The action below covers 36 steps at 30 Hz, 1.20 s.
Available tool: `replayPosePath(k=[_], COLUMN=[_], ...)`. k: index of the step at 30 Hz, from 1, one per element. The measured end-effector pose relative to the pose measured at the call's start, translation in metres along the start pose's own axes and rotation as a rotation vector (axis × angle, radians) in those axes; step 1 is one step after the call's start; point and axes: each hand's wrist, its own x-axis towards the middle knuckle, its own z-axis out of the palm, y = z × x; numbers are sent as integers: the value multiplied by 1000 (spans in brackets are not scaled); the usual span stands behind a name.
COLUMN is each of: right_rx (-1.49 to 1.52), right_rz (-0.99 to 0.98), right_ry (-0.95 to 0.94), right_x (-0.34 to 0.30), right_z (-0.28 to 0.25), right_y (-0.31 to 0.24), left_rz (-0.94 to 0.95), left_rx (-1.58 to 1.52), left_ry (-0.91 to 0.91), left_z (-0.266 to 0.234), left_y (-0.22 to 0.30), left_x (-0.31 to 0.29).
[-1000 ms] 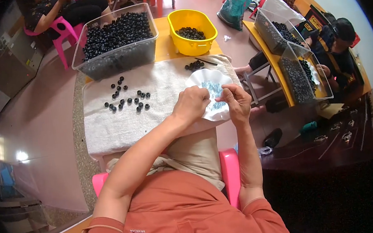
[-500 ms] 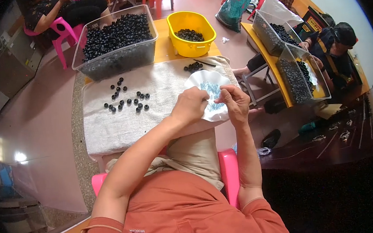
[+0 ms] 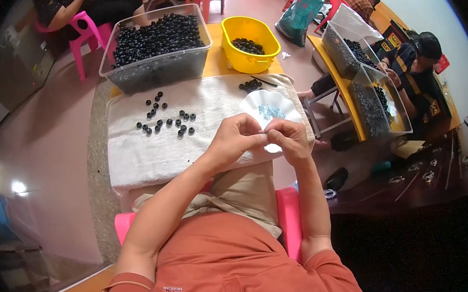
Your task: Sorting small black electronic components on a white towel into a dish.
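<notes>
My left hand (image 3: 237, 139) and my right hand (image 3: 291, 141) meet fingertip to fingertip over the near edge of a white dish with a wavy rim (image 3: 249, 103). Both are closed in a pinch; what sits between the fingers is too small to make out. Tiny pale-blue, clear-looking pieces (image 3: 270, 111) lie in the dish, beyond my fingers. To the left, several round black beads (image 3: 169, 121) with holes are scattered on a whitish towel (image 3: 135, 160). A small cluster of black beads (image 3: 250, 85) rests behind the dish, beside a thin black stick (image 3: 265, 81).
A clear plastic bin (image 3: 161, 73) heaped with black beads stands at the back left of the table. Beside it is a yellow tub (image 3: 270, 58) with more beads. At right, a co-worker (image 3: 413, 66) sits by another table holding clear bins (image 3: 374, 125).
My two hands have come together, fingertips touching, and moved slightly down toward me. More of the dish's far side now shows. The whole view has shifted a little.
</notes>
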Motion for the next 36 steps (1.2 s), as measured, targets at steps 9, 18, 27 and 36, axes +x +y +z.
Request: replayPosePath(k=[9, 18, 27, 36], right_rx=[-163, -464, -460, -661], right_rz=[48, -164, -42, -154], right_ry=[20, 14, -43, -201], right_x=[-5, -7, -3, 75], right_z=[22, 60, 84, 94], right_y=[0, -4, -10, 18], left_rz=[-42, -159, -117, -127], left_rx=[-235, -506, -618, -555], left_ry=[-31, -2, 67, 138], left_z=[-15, -27, -42, -48], left_y=[-6, -2, -1, -10], left_x=[-24, -46, -72, -103])
